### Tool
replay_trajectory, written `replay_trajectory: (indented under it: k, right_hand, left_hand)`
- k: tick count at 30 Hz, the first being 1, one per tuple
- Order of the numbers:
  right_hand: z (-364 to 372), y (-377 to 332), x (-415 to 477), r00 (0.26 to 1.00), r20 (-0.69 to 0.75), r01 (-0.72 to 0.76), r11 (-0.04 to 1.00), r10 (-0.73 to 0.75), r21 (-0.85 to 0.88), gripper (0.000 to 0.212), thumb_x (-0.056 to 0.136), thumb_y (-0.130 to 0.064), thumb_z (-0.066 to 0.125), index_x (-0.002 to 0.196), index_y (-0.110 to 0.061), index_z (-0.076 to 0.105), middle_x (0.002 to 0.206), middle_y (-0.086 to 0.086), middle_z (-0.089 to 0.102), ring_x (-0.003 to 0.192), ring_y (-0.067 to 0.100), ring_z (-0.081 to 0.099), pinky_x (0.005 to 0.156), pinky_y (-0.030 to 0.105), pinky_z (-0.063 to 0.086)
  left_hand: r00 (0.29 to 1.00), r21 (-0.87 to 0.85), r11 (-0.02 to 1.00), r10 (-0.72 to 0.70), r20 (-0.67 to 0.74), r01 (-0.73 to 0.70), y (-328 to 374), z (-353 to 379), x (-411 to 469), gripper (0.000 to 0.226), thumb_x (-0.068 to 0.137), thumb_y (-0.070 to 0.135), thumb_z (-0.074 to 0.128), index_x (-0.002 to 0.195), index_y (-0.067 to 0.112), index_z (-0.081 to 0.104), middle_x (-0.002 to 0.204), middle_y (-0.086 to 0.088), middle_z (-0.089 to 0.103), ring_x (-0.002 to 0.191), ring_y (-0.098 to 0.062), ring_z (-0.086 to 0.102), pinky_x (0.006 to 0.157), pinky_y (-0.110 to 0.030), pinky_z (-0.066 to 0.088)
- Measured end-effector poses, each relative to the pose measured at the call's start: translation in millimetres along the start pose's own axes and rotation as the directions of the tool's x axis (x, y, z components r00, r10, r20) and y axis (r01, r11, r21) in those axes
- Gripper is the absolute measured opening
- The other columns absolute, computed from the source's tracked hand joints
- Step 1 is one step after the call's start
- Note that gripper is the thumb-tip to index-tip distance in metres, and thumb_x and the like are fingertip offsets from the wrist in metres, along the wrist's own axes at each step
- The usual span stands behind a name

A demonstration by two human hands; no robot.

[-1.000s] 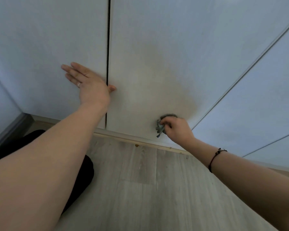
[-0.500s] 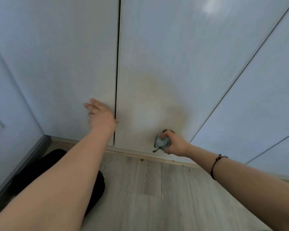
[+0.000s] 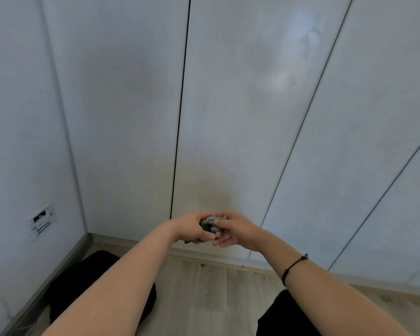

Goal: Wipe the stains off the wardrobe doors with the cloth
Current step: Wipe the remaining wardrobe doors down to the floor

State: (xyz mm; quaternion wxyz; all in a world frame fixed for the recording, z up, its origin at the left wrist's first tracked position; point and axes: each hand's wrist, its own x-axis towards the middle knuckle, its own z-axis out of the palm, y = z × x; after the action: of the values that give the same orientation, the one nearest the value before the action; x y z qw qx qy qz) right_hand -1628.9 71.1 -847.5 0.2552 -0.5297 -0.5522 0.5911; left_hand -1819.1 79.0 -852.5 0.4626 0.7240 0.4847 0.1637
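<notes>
Bare forearms (image 3: 131, 275), black cord bracelet (image 3: 294, 268) on right wrist, black trousers (image 3: 90, 282)

Left hand (image 3: 193, 226) and right hand (image 3: 237, 230) are gripping together, arms reaching forward.
Both are curling fingers round one bunched cloth (image 3: 211, 224); a dark cord (image 3: 293, 268) is circling the right wrist.

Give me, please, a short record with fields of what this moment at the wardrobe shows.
setting: white wardrobe doors, wooden floor below
stain: yellowish-brown patch low on the door, right of the dark gap
cloth: bunched, held between both hands in front of the door's foot
left hand: grips the cloth
right hand: pinches the cloth, thumb on top
cloth touching door: cannot tell
other: dark bracelet on the right wrist; socket on the left wall
</notes>
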Motion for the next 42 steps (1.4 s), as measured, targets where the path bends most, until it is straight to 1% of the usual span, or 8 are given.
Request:
replay_trajectory:
  k: [8,11,16,23,29,35,40,42]
  right_hand:
    - [3,8,-18,0.946,-0.319,-0.085,0.995,0.063,-0.055,0.059,0.091,-0.052,0.068,0.127,-0.012,0.045,0.084,0.011,0.067,0.064,0.021,0.067,0.055,0.028,0.055]
    - [1,7,-21,0.975,-0.213,-0.036,0.993,0.060,0.117,0.049,0.096,-0.055,0.060,0.122,-0.014,0.059,0.105,0.014,0.072,0.088,0.028,0.074,0.073,0.037,0.062]
    - [-16,-7,-23,0.880,-0.463,0.220,0.956,-0.109,0.192,0.027,0.096,-0.033,0.068,0.112,-0.012,0.064,0.090,0.010,0.071,0.068,0.021,0.064,0.061,0.031,0.055]
    - [-133,-99,-33,0.429,-0.804,0.098,0.906,-0.411,-0.411,0.023,0.093,-0.028,0.062,0.101,-0.010,0.052,0.081,0.001,0.062,0.075,0.025,0.065,0.061,0.032,0.048]
    - [-213,-243,-53,0.036,-0.654,-0.139,0.644,-0.755,-0.752,0.045,0.095,-0.043,0.059,0.124,-0.013,0.042,0.092,-0.001,0.059,0.075,0.024,0.056,0.061,0.037,0.045]
    - [-184,-187,19,0.186,-0.557,-0.260,0.506,-0.809,-0.822,0.049,0.094,-0.024,0.049,0.143,-0.025,0.040,0.084,0.005,0.060,0.070,0.031,0.055,0.062,0.034,0.038]
    - [-158,-6,54,0.635,-0.470,-0.300,0.365,-0.613,-0.881,0.042,0.087,-0.017,0.056,0.123,-0.033,0.042,0.097,0.001,0.069,0.084,0.030,0.067,0.062,0.032,0.048]
    - [-153,31,49,0.695,-0.508,-0.351,0.375,-0.510,-0.858,0.042,0.086,-0.013,0.056,0.119,-0.034,0.040,0.089,-0.002,0.065,0.073,0.025,0.061,0.056,0.030,0.041]
  left_hand:
    - [0.953,-0.183,0.983,-0.067,-0.294,0.013,29,19,1,0.017,0.091,0.000,0.063,0.105,0.011,0.063,0.095,-0.015,0.066,0.081,-0.026,0.067,0.066,-0.036,0.062]
    - [0.947,-0.322,0.946,-0.069,-0.314,-0.038,34,18,6,0.025,0.090,-0.004,0.063,0.112,0.008,0.063,0.097,-0.014,0.068,0.082,-0.022,0.067,0.069,-0.034,0.062]
    - [0.958,-0.417,0.901,-0.006,-0.288,-0.120,57,21,19,0.021,0.096,0.010,0.063,0.117,0.016,0.062,0.111,-0.014,0.068,0.088,-0.022,0.067,0.077,-0.037,0.058]
    - [0.874,0.069,0.998,0.036,-0.485,-0.003,31,-3,45,0.040,0.094,0.026,0.065,0.132,0.015,0.057,0.133,-0.007,0.057,0.118,-0.022,0.059,0.096,-0.029,0.044]
    - [0.819,0.224,0.971,0.065,-0.570,0.079,15,-26,71,0.037,0.095,0.028,0.063,0.130,0.019,0.057,0.132,-0.007,0.058,0.117,-0.025,0.057,0.097,-0.032,0.044]
    - [0.746,0.223,0.974,0.128,-0.654,0.029,30,-48,87,0.035,0.095,0.021,0.062,0.128,0.014,0.060,0.126,-0.006,0.063,0.114,-0.025,0.058,0.093,-0.032,0.044]
    - [0.727,0.236,0.972,0.149,-0.670,0.019,35,-55,81,0.038,0.092,0.022,0.064,0.130,0.015,0.059,0.128,-0.007,0.061,0.114,-0.026,0.058,0.096,-0.036,0.045]
    - [0.740,0.242,0.970,0.143,-0.657,0.028,30,-55,76,0.040,0.090,0.024,0.066,0.129,0.017,0.059,0.129,-0.009,0.058,0.109,-0.027,0.061,0.097,-0.037,0.047]
